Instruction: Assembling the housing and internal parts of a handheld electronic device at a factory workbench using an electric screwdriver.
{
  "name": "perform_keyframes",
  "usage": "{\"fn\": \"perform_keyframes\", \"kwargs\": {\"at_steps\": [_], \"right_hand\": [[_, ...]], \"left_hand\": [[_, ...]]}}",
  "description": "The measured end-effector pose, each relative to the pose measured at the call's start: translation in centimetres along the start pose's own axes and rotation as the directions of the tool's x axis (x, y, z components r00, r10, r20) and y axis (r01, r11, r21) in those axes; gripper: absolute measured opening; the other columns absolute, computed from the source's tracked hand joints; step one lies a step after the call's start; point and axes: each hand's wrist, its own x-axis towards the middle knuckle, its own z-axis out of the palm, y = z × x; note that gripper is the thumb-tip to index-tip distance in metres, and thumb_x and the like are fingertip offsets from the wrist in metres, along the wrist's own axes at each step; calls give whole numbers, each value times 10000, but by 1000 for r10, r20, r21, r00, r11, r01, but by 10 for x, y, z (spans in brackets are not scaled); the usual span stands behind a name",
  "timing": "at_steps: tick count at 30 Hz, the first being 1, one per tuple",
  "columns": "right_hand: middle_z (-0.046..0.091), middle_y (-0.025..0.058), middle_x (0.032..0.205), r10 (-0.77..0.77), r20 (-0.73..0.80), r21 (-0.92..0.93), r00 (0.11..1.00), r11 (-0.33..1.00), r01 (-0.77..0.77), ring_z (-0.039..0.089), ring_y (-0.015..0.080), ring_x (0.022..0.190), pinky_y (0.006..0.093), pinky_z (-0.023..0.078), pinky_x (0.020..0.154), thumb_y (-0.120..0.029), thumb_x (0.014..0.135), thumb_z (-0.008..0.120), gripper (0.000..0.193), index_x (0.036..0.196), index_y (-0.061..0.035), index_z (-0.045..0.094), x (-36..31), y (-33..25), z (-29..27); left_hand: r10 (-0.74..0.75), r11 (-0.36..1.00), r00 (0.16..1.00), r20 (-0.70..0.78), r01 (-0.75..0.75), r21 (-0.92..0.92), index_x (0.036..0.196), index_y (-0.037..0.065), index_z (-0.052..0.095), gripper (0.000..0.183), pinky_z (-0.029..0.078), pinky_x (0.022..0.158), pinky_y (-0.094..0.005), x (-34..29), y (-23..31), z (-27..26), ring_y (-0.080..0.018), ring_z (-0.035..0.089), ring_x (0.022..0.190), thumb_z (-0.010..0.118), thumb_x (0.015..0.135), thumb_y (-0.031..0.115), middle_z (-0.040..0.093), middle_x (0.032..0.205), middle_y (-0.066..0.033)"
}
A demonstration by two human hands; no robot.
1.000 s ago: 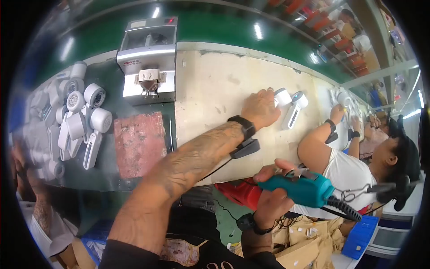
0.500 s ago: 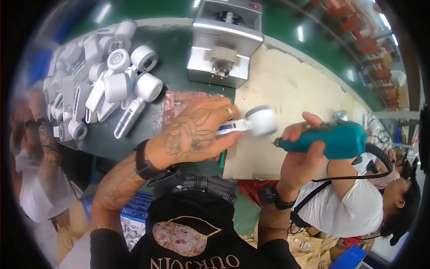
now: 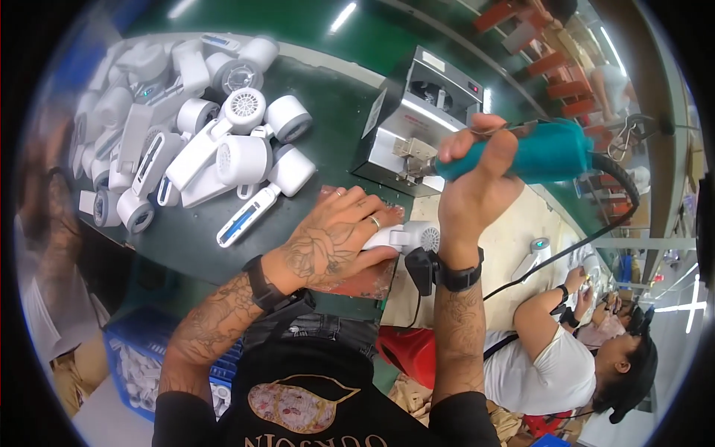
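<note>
Lying over reddish pad [image 3: 365,286]: white handheld fan [image 3: 386,238]; long axis runs left to right, head end rightmost. Left hand [image 3: 331,242] nearer, grips handle. Right hand [image 3: 480,175] beyond, wrapped round teal power screwdriver [image 3: 547,151]; tip near silver machine [image 3: 421,123], contact unclear. Fan pile [image 3: 244,160] left on desk [image 3: 328,160].
</note>
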Motion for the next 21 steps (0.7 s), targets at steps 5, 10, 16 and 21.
{"fn": "perform_keyframes", "kwargs": {"at_steps": [5, 10, 16, 21], "right_hand": [[522, 69, 677, 13, 30, 26, 999, 1000, -14, 518, 178, 599, 311, 438, 576, -423, 995, 611, 448, 970, 19, 540, -1, 12, 3], [521, 70, 672, 93, 56, 49, 994, 994, -96, 521, 180, 591, 308, 438, 561, -430, 992, 609, 450, 970, 15, 547, -11, 4, 1], [490, 59, 654, 121, 101, 7, 987, 992, -123, 491, 160, 567, 296, 414, 535, -590, 935, 612, 615, 1032, 14, 554, -45, -26, -20], [483, 53, 643, 128, 97, -31, 987, 992, -125, 485, 165, 550, 301, 408, 525, -622, 911, 625, 647, 1026, 11, 547, -55, -22, -23]], "left_hand": [[7, 1000, 1000, -29, -7, 8, 1250, 80, 608, 458, 427, 947, -419, 2, 0, 4, -268, 527, 1039, 663, 889, 356, 575, 1089, -82], [-26, 1000, 999, -29, 26, 16, 1229, 88, 624, 439, 442, 930, -441, 3, -4, 5, -271, 529, 1037, 665, 886, 359, 575, 1087, -80], [-15, 1000, 993, -115, 17, 12, 1202, 130, 663, 445, 442, 868, -427, 2, -2, 10, -271, 557, 983, 745, 825, 352, 612, 1070, -47], [-31, 999, 995, -91, 32, 2, 1187, 129, 668, 432, 442, 876, -427, 1, -1, 8, -272, 559, 993, 746, 824, 349, 619, 1096, -42]]}}
